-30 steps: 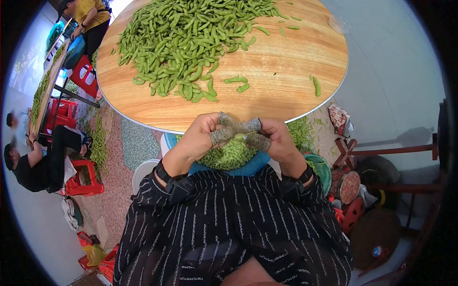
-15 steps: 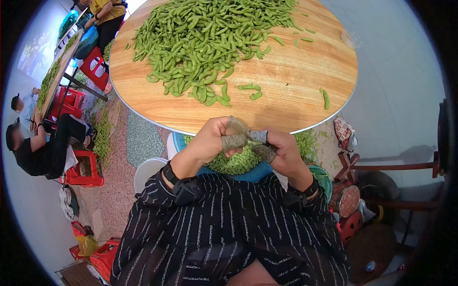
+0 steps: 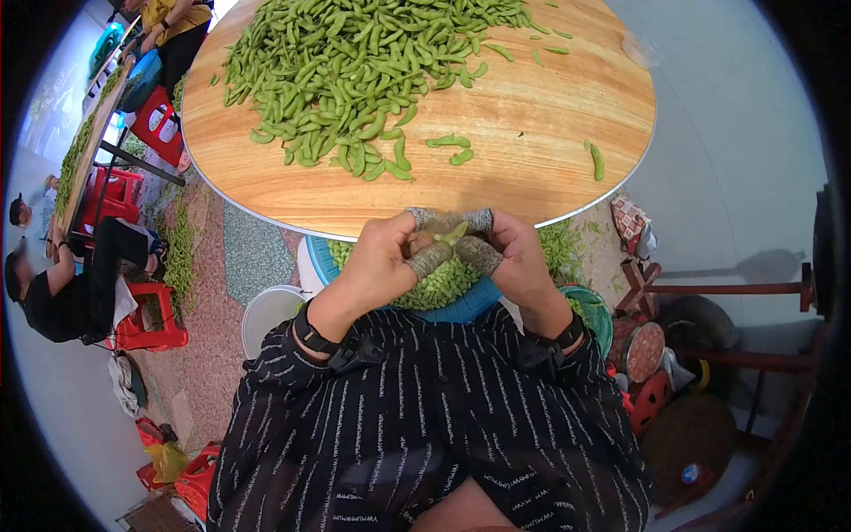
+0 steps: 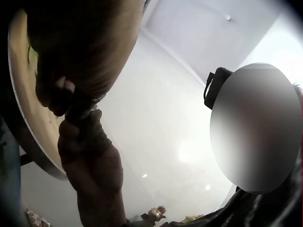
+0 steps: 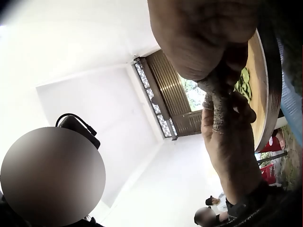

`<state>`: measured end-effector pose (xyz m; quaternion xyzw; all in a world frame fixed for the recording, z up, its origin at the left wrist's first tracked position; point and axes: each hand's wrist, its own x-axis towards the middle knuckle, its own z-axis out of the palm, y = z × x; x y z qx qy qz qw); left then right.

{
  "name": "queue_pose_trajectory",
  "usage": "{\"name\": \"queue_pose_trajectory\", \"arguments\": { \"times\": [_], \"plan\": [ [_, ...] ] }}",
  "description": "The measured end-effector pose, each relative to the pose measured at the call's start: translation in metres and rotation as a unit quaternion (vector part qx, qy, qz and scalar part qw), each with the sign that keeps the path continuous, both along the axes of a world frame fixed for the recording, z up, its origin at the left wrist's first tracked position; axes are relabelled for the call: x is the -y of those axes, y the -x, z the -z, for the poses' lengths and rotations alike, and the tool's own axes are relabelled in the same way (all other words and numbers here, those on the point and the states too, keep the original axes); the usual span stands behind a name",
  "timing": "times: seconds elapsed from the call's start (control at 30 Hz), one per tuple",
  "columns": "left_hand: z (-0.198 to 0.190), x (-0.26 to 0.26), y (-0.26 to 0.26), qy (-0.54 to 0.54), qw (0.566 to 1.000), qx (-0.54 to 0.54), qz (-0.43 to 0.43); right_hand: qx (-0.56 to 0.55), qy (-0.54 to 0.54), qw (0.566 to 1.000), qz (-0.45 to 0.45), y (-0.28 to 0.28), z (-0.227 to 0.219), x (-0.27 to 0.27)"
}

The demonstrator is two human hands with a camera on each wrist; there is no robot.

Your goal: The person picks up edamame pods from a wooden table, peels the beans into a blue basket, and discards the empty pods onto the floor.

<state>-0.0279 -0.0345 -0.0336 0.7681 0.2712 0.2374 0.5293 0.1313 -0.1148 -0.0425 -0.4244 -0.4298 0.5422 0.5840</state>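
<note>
In the head view a green pod point(image 3: 454, 234) is pinched between both hands, over a blue basin point(image 3: 483, 297) of shelled green beans point(image 3: 441, 285). The left hand point(image 3: 381, 262) grips its left side with thumb and forefinger in grey woven finger covers. From the right, the right hand point(image 3: 519, 257) pinches it with similarly covered thumb and forefinger. Both wrist views show the hands meeting tip to tip, dark, with the pod hard to make out. A large heap of pods point(image 3: 337, 80) lies on the round wooden table point(image 3: 532, 115) beyond the hands.
Left of the basin stands a white bucket point(image 3: 270, 319). A green basket point(image 3: 592, 319) stands at the right, near a wooden frame point(image 3: 727, 289). Two people sit by a long table point(image 3: 89, 160) at the far left, and another person stands behind it. Red stools point(image 3: 151, 319) are there too.
The fingertips of the two hands have spread slightly, and a pod shows between them. The head view has shifted a little to and fro.
</note>
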Motion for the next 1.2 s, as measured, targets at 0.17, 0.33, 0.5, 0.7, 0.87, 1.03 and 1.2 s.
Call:
{"name": "queue_pose_trajectory", "arguments": {
  "times": [0.17,0.33,0.5,0.7,0.87,1.03,1.2],
  "plan": [
    [0.004,-0.007,0.0,0.276,0.959,0.061,0.024,0.112,-0.038,0.993,-0.002,-0.002,0.003,0.002],
    [0.002,-0.004,-0.004,0.269,0.96,0.069,0.026,0.076,-0.028,0.997,0.023,0.003,0.001,-0.001],
    [0.015,-0.002,-0.001,0.142,0.986,0.092,-0.009,-0.017,0.031,0.997,0.065,-0.004,0.011,0.0],
    [0.018,-0.001,-0.002,0.092,0.993,0.033,0.073,-0.155,0.044,0.986,0.035,-0.006,0.006,0.003],
    [0.021,-0.002,-0.005,0.012,0.998,0.052,0.042,-0.151,0.061,0.987,0.009,-0.007,0.001,0.004],
    [0.008,0.0,-0.006,-0.13,0.991,-0.021,0.037,-0.191,0.104,0.976,-0.006,-0.002,0.002,0.006],
    [0.011,0.001,-0.007,-0.203,0.977,-0.058,0.0,-0.091,0.097,0.991,0.01,-0.003,0.001,0.006]
  ]
}}
